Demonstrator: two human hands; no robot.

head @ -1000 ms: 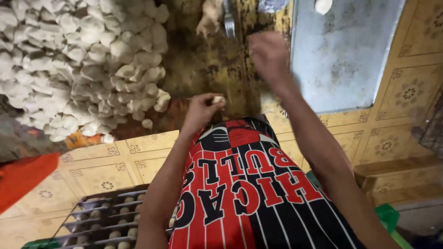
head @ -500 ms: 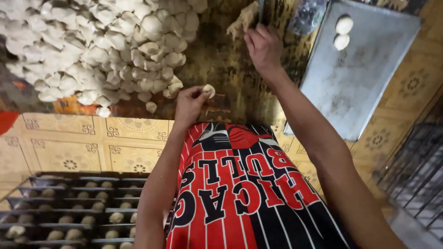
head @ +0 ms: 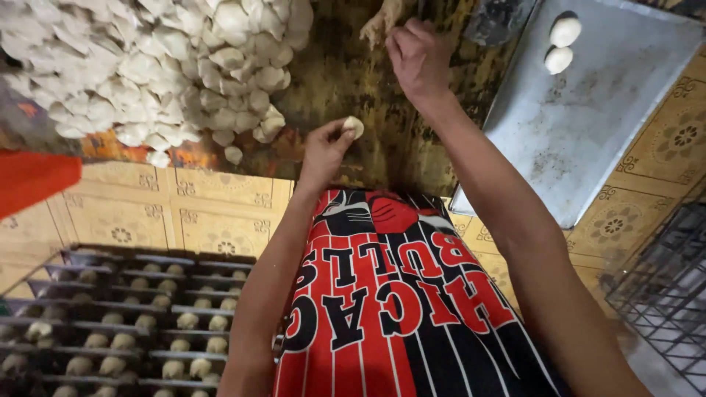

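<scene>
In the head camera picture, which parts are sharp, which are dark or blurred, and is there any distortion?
Head view: left hand with its pale dough piece is sharp; right hand slightly soft; rack lies dim; metal tray shows dull sheen; wide-angle stretching at edges.

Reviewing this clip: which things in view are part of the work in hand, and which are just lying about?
In hand:
- left hand pinching a small white piece
- right hand raised over the dark work surface
- heap of white pieces
- metal tray with two white balls

Lying about:
- wire rack of pale lumps
- orange object
- patterned floor tiles
</scene>
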